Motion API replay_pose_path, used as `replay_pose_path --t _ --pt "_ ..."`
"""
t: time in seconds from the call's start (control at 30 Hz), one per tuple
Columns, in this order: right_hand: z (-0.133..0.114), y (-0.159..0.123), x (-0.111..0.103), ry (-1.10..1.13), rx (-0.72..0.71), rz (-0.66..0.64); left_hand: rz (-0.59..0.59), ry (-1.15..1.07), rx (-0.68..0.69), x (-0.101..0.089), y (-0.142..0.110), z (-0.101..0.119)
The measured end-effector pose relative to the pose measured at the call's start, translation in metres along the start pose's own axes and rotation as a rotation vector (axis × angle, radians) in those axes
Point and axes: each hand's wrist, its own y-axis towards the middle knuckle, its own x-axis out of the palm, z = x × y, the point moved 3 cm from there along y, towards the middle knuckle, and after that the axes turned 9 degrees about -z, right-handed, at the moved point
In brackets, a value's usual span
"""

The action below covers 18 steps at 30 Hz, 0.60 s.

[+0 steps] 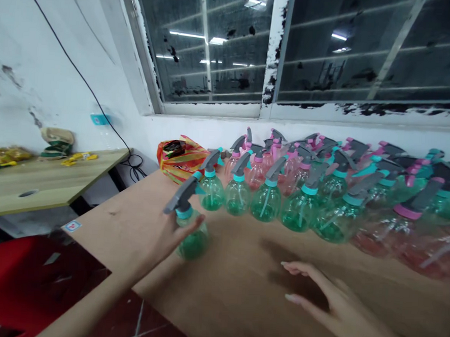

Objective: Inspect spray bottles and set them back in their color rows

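My left hand (pixel 173 236) is wrapped round a green spray bottle (pixel 193 244) with a grey and teal trigger head, near the table's left side. The bottle leans slightly, and I cannot tell whether its base touches the table. Over the bare wood to the right, my right hand (pixel 324 296) holds nothing, its thumb and fingers apart. Behind both hands stands a front row of green spray bottles (pixel 266 204) with grey heads and teal collars. Pink spray bottles (pixel 391 229) with pink collars stand at the right and behind the row.
A red and yellow striped bag (pixel 181 161) lies at the table's back left. Beyond a gap, a second table (pixel 52 178) carries yellow items (pixel 79 158). A red stool (pixel 23 278) is at lower left. A black cable (pixel 75 65) hangs along the wall beside the window.
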Motion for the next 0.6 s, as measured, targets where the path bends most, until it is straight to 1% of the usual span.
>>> replay_pose_path --t 0.03,0.07,0.17,0.3,0.37,0.47,0.53,0.6 --pt "0.003 -0.003 -0.002 0.006 0.016 -0.003 -0.049 0.057 0.048 0.013 -0.005 0.014" --pt "0.005 -0.006 -0.004 0.014 0.028 -0.007 -0.089 0.065 0.071 0.027 -0.009 0.028" --pt "0.011 -0.013 -0.013 0.038 0.039 0.005 -0.17 0.036 0.146 0.071 -0.015 0.071" --pt "0.022 -0.018 -0.025 0.096 0.024 0.1 -0.296 -0.035 0.239 0.13 -0.016 0.125" --pt "0.029 -0.021 -0.03 0.152 0.012 0.144 -0.356 -0.057 0.289 0.155 -0.018 0.148" --pt "0.039 -0.027 -0.037 0.238 -0.033 0.188 -0.441 -0.111 0.349 0.18 -0.021 0.175" --pt "0.044 -0.032 -0.041 0.275 -0.049 0.206 -0.492 -0.169 0.379 0.188 -0.021 0.186" --pt "0.048 -0.036 -0.046 0.283 -0.038 0.214 -0.536 -0.229 0.409 0.189 -0.018 0.192"
